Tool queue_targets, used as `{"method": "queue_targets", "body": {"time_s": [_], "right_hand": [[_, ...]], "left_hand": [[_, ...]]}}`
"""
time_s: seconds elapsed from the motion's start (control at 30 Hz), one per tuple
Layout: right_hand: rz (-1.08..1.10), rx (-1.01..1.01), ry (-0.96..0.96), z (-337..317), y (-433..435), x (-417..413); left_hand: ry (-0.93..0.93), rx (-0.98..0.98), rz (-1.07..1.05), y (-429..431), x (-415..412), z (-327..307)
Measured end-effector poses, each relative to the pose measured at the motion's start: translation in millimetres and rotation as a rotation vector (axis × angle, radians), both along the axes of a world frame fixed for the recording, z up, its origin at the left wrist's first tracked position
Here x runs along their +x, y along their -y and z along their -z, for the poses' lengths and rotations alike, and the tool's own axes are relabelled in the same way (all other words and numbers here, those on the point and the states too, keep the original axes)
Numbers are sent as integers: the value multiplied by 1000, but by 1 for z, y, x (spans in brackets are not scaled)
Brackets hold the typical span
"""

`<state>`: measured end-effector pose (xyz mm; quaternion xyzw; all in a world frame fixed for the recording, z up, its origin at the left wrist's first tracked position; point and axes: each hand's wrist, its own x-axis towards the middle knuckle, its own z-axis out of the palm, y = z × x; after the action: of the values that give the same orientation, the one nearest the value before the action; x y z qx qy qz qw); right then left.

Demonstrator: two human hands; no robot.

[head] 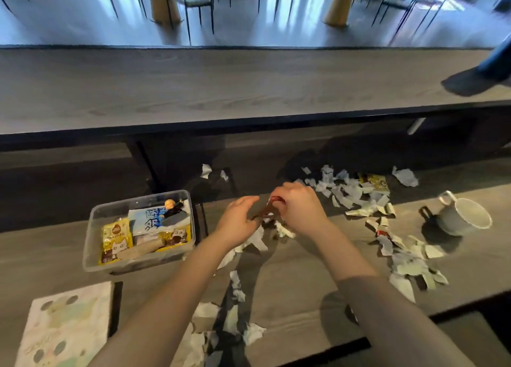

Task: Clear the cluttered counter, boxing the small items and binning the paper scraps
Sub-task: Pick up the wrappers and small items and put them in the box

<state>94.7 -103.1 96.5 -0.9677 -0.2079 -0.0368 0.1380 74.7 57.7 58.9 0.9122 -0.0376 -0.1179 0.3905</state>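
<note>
— Box contents?
— Clear box (141,200), left on the counter (293,272): yellow packets (114,238), a blue packet (149,220), a small figure (171,206).
— Hands?
— Left hand (237,224) and right hand (300,209) both pinch a reddish-brown item (268,211) right of the box, above paper scraps (351,196). Grey cup (453,221) lies tipped.

Both hands are bare. Behind the left hand (237,223) and the right hand (300,209) the forearms are bare too, uncovered all the way to the view's lower edge.
</note>
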Motion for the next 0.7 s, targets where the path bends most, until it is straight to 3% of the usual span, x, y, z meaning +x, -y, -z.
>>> {"method": "queue_targets", "body": {"time_s": [0.1,0.2,0.43,0.7], "right_hand": [[31,209,-120,-9,11,-13],[112,277,-149,-8,29,-21],[346,423,-169,11,102,-26],[510,123,-317,44,236,8]], "left_hand": [[-42,-134,78,18,-4,-2],[-59,-201,80,43,-5,-5],[-44,9,118,88,-6,5],[-95,104,-60,141,7,10]]}}
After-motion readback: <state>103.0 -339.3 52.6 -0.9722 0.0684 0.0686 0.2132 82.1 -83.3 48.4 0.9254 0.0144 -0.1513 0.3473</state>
